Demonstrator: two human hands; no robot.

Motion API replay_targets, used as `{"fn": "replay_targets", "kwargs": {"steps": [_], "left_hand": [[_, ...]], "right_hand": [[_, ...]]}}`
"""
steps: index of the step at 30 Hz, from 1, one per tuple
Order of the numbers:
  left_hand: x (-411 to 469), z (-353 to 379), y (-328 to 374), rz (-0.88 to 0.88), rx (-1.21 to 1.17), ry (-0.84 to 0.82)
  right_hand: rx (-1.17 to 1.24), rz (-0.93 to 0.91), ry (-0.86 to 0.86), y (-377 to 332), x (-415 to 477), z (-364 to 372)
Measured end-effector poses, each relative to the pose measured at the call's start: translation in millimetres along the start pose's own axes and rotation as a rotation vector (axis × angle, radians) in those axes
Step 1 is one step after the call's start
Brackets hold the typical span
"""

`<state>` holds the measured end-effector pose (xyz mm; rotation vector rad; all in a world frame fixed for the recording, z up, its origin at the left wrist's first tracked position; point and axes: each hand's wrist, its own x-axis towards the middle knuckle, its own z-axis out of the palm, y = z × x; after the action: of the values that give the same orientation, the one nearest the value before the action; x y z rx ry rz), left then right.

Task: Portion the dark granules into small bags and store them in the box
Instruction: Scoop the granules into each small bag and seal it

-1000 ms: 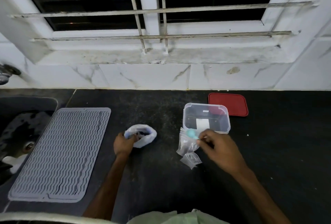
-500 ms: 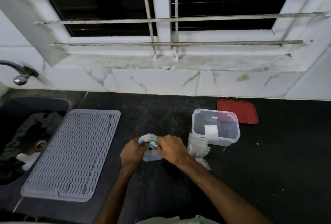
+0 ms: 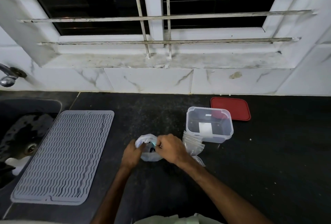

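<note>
A white plastic bag (image 3: 149, 157) with dark granules inside sits on the black counter. My left hand (image 3: 131, 154) grips its left rim and holds it open. My right hand (image 3: 170, 148) is over the bag's mouth and pinches a small teal spoon (image 3: 153, 144), whose bowl dips into the bag. A stack of small clear bags (image 3: 193, 146) lies just right of my right hand. Behind them stands the clear plastic box (image 3: 209, 124), open, with a white label inside. Its red lid (image 3: 231, 108) lies flat behind the box.
A grey ribbed drying mat (image 3: 60, 157) lies on the counter at left. A dark sink (image 3: 21, 134) with a tap (image 3: 8, 78) is at the far left. A tiled wall and a barred window rise behind the counter.
My right hand has moved left from the small bags by the box, carrying the teal spoon to the granule bag. My left hand has kept hold of the bag. The camera has tilted up slightly.
</note>
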<state>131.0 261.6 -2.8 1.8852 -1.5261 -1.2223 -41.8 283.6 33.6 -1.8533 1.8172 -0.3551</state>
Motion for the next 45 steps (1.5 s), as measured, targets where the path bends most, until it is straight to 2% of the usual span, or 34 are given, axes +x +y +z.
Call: {"fn": "replay_targets", "kwargs": {"steps": [4,6,8,10,14,20,24,29,34,37,40,45], "left_hand": [[-1.1,-2.1,8.1,0.064,0.030,0.086],[0.5,-4.8,8.2,0.073,0.057,0.111],[1.6,-7.1,7.0,0.061,0.067,0.104],[2.1,-8.2,9.4,0.052,0.090,0.091],[4.3,-10.2,13.4,0.087,0.176,0.087],[2.0,-14.2,12.3,0.028,0.315,0.147],[0.8,-16.2,15.1,0.072,0.362,0.238],[4.0,-10.5,24.1,0.105,0.365,0.202],[3.0,-7.2,21.6,0.154,0.439,0.211],[1.9,-6.2,15.4,0.184,0.470,0.235],[0.8,-4.4,15.3,0.209,0.445,0.232],[1.5,-5.0,15.2,0.170,0.327,0.234]], "right_hand": [[-0.050,-0.062,-0.006,0.9,-0.8,-3.1],[-0.184,-0.155,-0.020,0.3,-0.5,-5.4],[-0.356,-0.249,-0.007,-0.1,0.5,-6.4],[-0.433,-0.332,0.025,-1.4,-0.2,-5.2],[-0.537,-0.427,-0.034,0.8,-4.4,2.0],[-0.509,-0.421,-0.105,2.7,-1.0,-3.1],[-0.497,-0.386,-0.122,7.7,-4.5,-6.0],[-0.433,-0.419,-0.021,-0.2,-5.5,-2.3],[-0.455,-0.438,-0.125,4.1,-3.9,-1.2],[-0.448,-0.427,-0.093,5.7,-3.2,-5.1],[-0.382,-0.481,-0.008,0.1,-3.2,-3.6],[-0.346,-0.516,-0.059,1.6,-2.0,0.4]]}}
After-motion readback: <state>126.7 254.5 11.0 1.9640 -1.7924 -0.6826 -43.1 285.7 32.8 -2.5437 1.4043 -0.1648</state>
